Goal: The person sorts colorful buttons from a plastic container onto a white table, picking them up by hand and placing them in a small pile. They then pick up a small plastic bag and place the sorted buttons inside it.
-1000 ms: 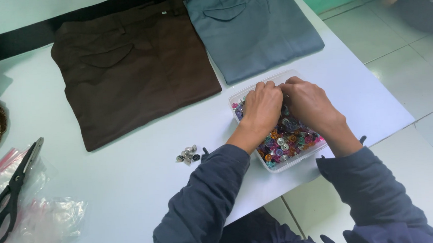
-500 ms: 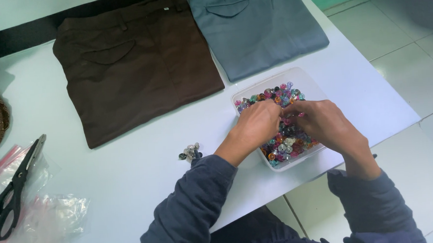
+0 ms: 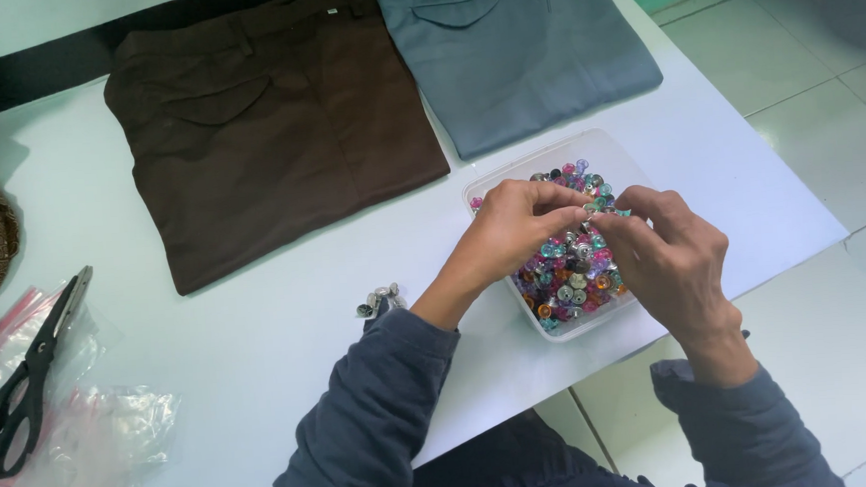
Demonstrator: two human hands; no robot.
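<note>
Both hands meet over the clear tray (image 3: 497, 174) of mixed buttons (image 3: 573, 265), which sits on the white table (image 3: 258, 324) directly in front of the person, just short of the near edge and just below the folded grey trousers (image 3: 512, 53). The left hand (image 3: 513, 234) comes in from the tray's left side and the right hand (image 3: 669, 259) from its near right corner, so the two sets of fingertips converge above the tray's middle, slightly toward its far end. Each hand is narrowed to a pinch, thumb against forefinger, and the pinches seem to close on one small piece between them (too small to tell whether it is a button or a pair of them). The tray's long axis runs diagonally, from far left to near right, and the buttons lie heaped mostly along its nearer half, right under the right hand; that hand is the nearer one to the heap, while the left hovers over the tray's left rim. A small pile of metal buttons (image 3: 378, 300) lies apart on the table, just left of the left wrist, so the left hand is the nearer one to it. Brown trousers (image 3: 265, 123) lie further left, and scissors (image 3: 26, 384) rest on plastic bags (image 3: 95, 445) well away at the left edge.
</note>
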